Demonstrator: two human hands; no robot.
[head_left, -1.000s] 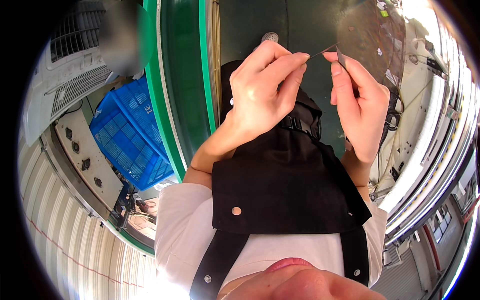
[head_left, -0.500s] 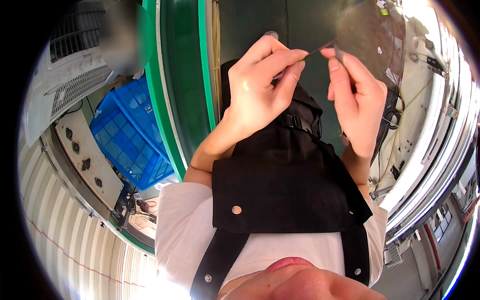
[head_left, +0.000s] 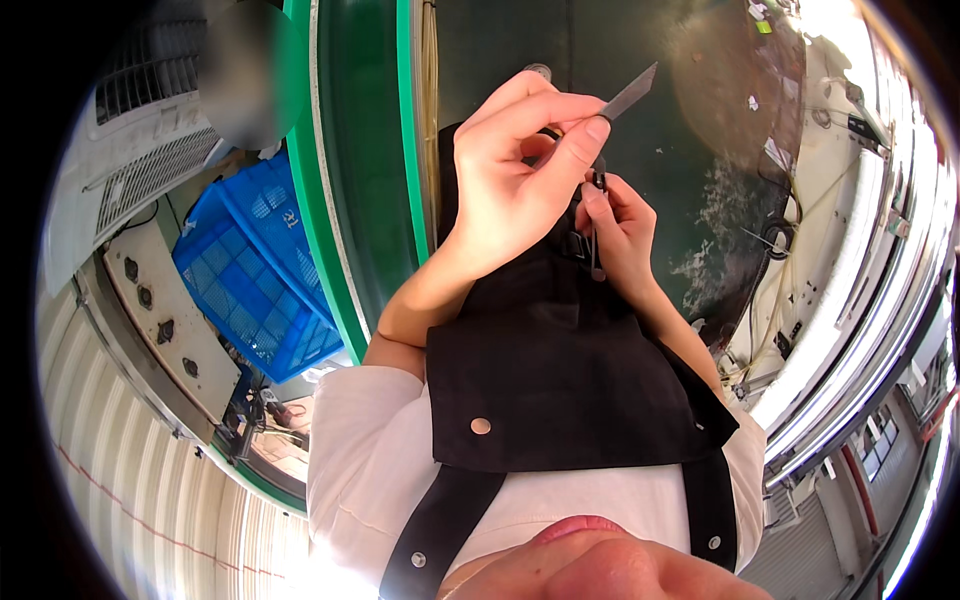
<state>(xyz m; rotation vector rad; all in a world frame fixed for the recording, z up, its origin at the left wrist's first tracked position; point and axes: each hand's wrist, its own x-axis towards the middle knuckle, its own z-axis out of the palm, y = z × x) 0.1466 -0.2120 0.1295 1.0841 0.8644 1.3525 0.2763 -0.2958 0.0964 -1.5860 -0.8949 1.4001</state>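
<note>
Between thumb and forefinger, my left hand [head_left: 525,170] pinches a thin flat grey blade [head_left: 632,93] with a slanted tip. The blade points up and to the right, away from me. Lower and just to the right, my right hand [head_left: 625,228] is closed on a slim dark tool [head_left: 597,258] with a rounded end. Its upper part is partly hidden by my fingers, and its exact kind cannot be made out. This hand is close in front of my black apron [head_left: 570,390], beside a dark buckle.
A green-edged conveyor belt [head_left: 365,150] runs along my left. Beyond it stands a blue plastic crate [head_left: 255,265]. The dark green surface [head_left: 690,150] ahead has pale scuffs on its right. Cables [head_left: 785,235] hang at the right.
My right hand has come away from the blade tip, moving down and left toward my apron with the slim tool. The blade in my left hand now shows its broad side.
</note>
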